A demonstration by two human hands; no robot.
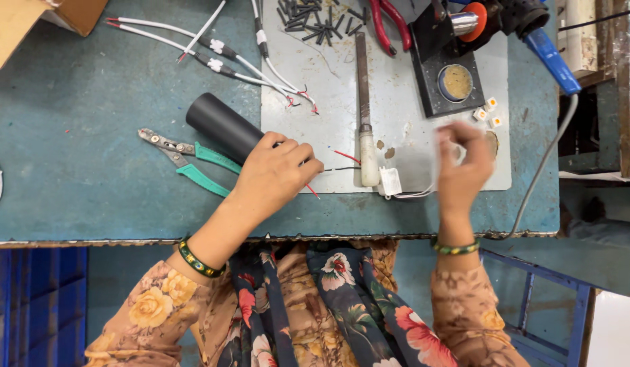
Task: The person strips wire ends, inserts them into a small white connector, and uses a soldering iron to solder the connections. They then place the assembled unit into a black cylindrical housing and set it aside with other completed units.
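Observation:
My left hand (277, 171) is closed around the near end of a black cylinder (220, 125) that lies tilted on the blue bench, with thin red and black wires (342, 162) coming out by my fingers. My right hand (463, 163) is raised over the grey metal sheet (410, 115), blurred, its fingers pinched together; what it pinches is unclear, though white wires (413, 194) run from beneath it to a small white connector (391, 181).
Green-handled pliers (192, 162) lie left of the cylinder. On the sheet: a metal file with a white handle (364, 109), red pliers (389, 24), black sleeve pieces (315, 17), a soldering stand with sponge (454, 68), small white parts (488, 112). White cables (213, 51) lie at the back.

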